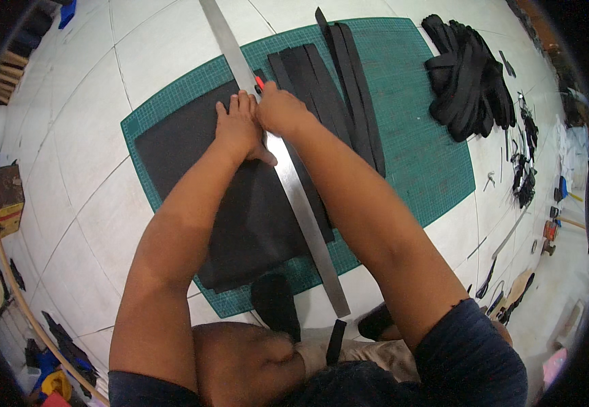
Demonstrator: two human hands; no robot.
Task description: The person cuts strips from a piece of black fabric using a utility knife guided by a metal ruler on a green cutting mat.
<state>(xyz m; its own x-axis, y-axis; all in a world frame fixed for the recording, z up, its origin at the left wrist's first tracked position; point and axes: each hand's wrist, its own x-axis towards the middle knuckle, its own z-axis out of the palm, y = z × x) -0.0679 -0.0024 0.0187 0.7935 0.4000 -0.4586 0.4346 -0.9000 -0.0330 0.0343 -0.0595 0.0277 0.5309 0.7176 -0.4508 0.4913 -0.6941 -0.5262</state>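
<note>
A long metal ruler (301,210) lies slantwise across a black sheet of material (254,210) on a green cutting mat (430,169). My left hand (237,132) presses flat on the ruler and sheet, fingers stretched out and thumb apart. Close against it on the right, my right hand (282,112) is closed around a red utility knife (260,84) at the ruler's right edge. The blade is hidden. Right of the ruler, several cut black strips (315,88) lie side by side, with another bundle of narrow strips (362,108) beyond them.
A heap of black webbing (467,81) overlaps the mat's far right corner. Black scraps (525,176) litter the tiled floor (70,197) on the right. At the left stands a worn box (7,197). My foot (274,302) touches the mat's near edge.
</note>
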